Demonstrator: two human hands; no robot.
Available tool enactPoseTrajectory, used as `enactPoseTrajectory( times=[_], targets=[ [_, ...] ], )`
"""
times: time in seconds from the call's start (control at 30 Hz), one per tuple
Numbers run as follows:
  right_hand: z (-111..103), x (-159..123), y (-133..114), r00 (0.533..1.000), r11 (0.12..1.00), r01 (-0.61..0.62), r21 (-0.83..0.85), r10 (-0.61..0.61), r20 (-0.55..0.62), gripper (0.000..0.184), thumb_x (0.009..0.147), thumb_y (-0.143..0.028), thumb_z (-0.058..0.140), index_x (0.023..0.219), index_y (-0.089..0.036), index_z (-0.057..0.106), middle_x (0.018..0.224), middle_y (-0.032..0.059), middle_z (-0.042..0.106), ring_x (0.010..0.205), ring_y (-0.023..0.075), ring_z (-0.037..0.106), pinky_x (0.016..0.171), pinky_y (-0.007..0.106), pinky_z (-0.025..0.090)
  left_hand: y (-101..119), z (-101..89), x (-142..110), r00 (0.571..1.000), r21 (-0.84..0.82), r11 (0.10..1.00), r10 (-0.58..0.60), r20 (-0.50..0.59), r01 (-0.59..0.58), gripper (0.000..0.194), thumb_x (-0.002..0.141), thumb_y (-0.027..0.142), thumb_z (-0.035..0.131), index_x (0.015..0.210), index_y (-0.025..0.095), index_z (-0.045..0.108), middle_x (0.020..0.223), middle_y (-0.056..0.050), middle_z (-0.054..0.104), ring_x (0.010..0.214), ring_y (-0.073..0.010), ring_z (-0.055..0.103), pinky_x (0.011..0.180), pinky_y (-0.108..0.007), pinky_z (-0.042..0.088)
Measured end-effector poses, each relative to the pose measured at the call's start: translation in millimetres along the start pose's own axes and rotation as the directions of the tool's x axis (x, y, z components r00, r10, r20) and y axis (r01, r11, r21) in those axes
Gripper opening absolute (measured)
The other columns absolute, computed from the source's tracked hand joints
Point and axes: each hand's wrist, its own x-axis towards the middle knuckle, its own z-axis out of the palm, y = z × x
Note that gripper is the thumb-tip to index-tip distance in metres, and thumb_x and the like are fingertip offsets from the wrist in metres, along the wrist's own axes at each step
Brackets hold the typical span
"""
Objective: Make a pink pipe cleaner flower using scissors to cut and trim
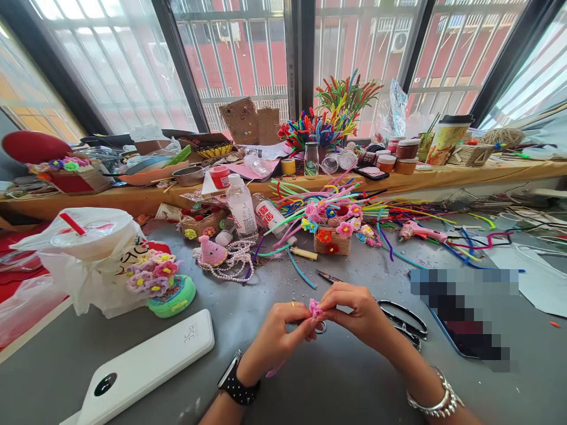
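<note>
Both hands meet above the grey table around a small pink bundle of fuzzy pipe cleaner [315, 307], bent into a petal-like shape. My left hand [286, 330] pinches it from the left, and a pink tail end [275, 371] shows below that wrist. On the other side, my right hand [357, 310] has thumb and fingertips closed on the same piece. Black-handled scissors [403, 319] lie partly behind my right hand. Past the hands stands a twine-wrapped basket [333, 241] with pink, orange and blue pipe-cleaner flowers.
A white power bank [150, 366] and a bagged drink cup [97, 236] occupy the left. To the right are a phone [465, 319] and a pink glue gun [423, 231]. Loose pipe cleaners [301, 195], bottles [241, 206] and a bead string [234, 262] crowd the back.
</note>
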Motion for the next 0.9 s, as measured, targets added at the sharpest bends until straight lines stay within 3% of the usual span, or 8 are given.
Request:
enactPoseTrajectory(
  times=[0.27, 0.4, 0.77, 0.9],
  targets=[
    [2.3, 0.8, -2.3, 0.998, 0.999, -0.026, -0.044, 0.023, -0.066, 0.007, 0.077, -0.023, 0.056, 0.078, -0.019, 0.062, 0.073, 0.0026, 0.063, 0.071, 0.015, 0.055, 0.067, 0.027, 0.042, -5.6, 4.2, 1.6, 0.984, 0.061, 0.998, -0.016, -0.177, 0.027, 0.027, 0.081, 0.028, 0.043, 0.067, 0.015, 0.061, 0.063, -0.002, 0.061, 0.062, -0.0132, 0.054, 0.059, -0.022, 0.039],
    [1.9, 1.3, -2.7, 0.996, 0.992, -0.034, -0.122, 0.024, -0.082, 0.008, 0.076, -0.022, 0.057, 0.081, -0.019, 0.062, 0.077, 0.0034, 0.059, 0.075, 0.0155, 0.053, 0.068, 0.026, 0.042, -6.6, 2.7, 1.5, 0.987, -0.001, 0.999, -0.05, -0.153, 0.05, 0.026, 0.083, 0.028, 0.041, 0.074, 0.015, 0.061, 0.064, -0.001, 0.061, 0.06, -0.0123, 0.054, 0.059, -0.021, 0.04],
    [9.2, -1.7, 2.5, 0.983, 0.957, 0.103, -0.272, -0.14, -0.122, 0.005, 0.078, -0.017, 0.054, 0.077, -0.018, 0.059, 0.073, 0.0036, 0.058, 0.072, 0.0158, 0.049, 0.066, 0.028, 0.042, -5.3, 2.9, 1.8, 0.978, 0.03, 0.996, -0.074, -0.195, 0.081, 0.028, 0.081, 0.028, 0.043, 0.063, 0.014, 0.06, 0.06, -0.001, 0.058, 0.059, -0.0122, 0.052, 0.058, -0.021, 0.037],
    [9.5, -1.8, 4.9, 0.976, 0.96, 0.116, -0.256, -0.159, -0.151, 0.004, 0.078, -0.018, 0.055, 0.079, -0.018, 0.059, 0.074, 0.0036, 0.058, 0.073, 0.0154, 0.049, 0.067, 0.027, 0.042, -5.6, 3.3, 1.5, 0.973, -0.096, 0.989, -0.126, -0.195, 0.109, 0.027, 0.08, 0.029, 0.044, 0.066, 0.014, 0.06, 0.061, -0.001, 0.057, 0.059, -0.0125, 0.051, 0.058, -0.022, 0.038]
  ],
)
